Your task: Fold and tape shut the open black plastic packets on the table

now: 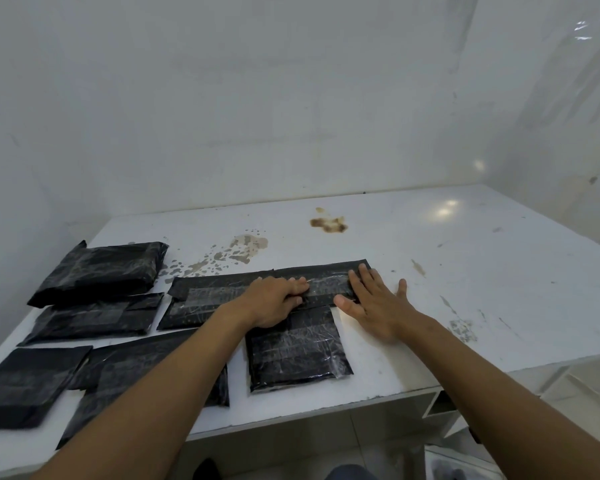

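The long, limp, slippery black plastic packet (322, 284) is pressed flat under the spread-fingered right hand (374, 306) and curled left hand (274, 303), best gripped at its folded edge.

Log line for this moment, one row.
phase: pressing tape | left hand: fingers on tape strip | right hand: flat on packet end | table: other packets at left

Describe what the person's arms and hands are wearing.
Nothing is worn on either: the left hand and right hand are bare, with no gloves, rings, watch or bands visible. Both forearms are uncovered up to the frame edge, with no sleeves in view.
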